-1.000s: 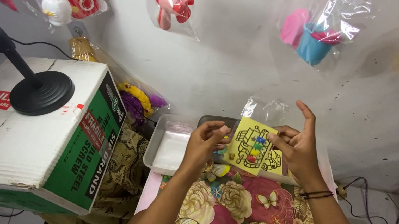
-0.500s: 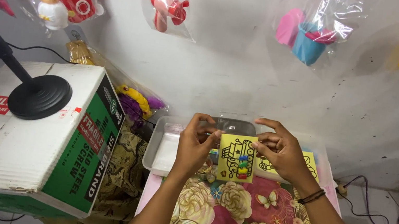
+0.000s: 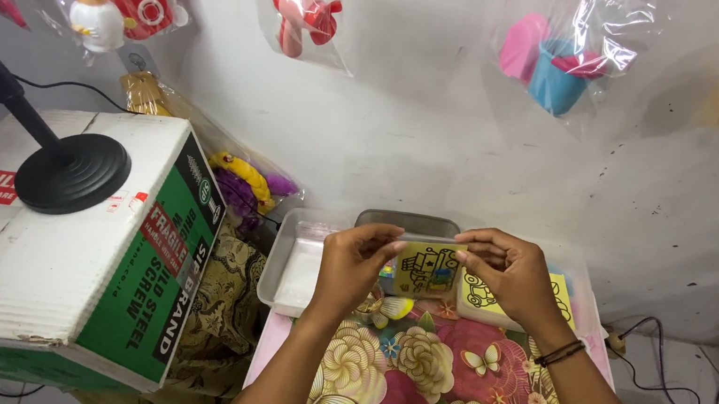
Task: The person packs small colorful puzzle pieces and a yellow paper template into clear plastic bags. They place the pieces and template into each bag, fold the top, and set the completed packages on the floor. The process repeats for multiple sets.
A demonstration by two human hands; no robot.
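Item: small yellow card [image 3: 428,270] with a black line drawing, pinched at its edges by my left hand [image 3: 350,262] and right hand [image 3: 510,272], held above the floral cloth [image 3: 437,385]. Behind the cloth: clear tray [image 3: 293,268]. Beside the card: a second yellow card [image 3: 483,297] (lying flat). Colouring looks barely started; most remains blank.
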